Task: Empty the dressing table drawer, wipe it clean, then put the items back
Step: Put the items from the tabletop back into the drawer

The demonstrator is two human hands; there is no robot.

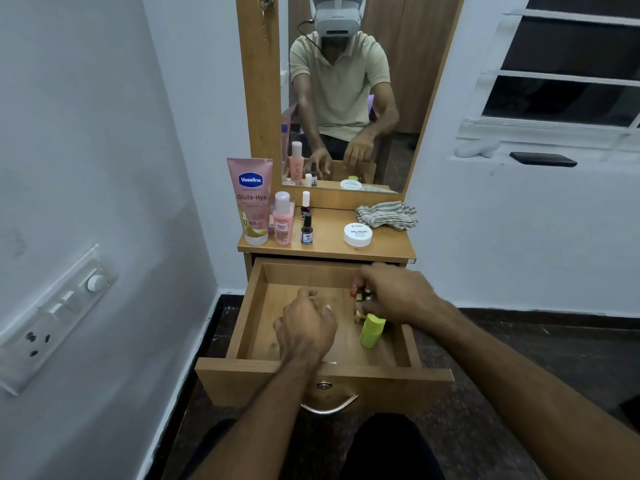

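Note:
The wooden drawer (249, 317) is pulled out below the dressing table top (391, 249). My right hand (394, 294) is inside it at the right, fingers closed around small nail polish bottles (358, 295). A lime-green bottle (371, 329) lies just below that hand in the drawer. My left hand (306, 329) hovers over the drawer's middle with its fingers curled, and nothing shows in it. On the top stand a pink Vaseline tube (250, 200), a pink bottle (283, 220), two dark nail polish bottles (307, 230), a white round tub (357, 234) and a striped cloth (386, 214).
A mirror (346, 98) rises behind the table top. A white wall with a switch panel (55, 320) is close on the left. At the right a window sill holds a dark flat object (542, 159). The drawer front carries a metal handle (329, 407).

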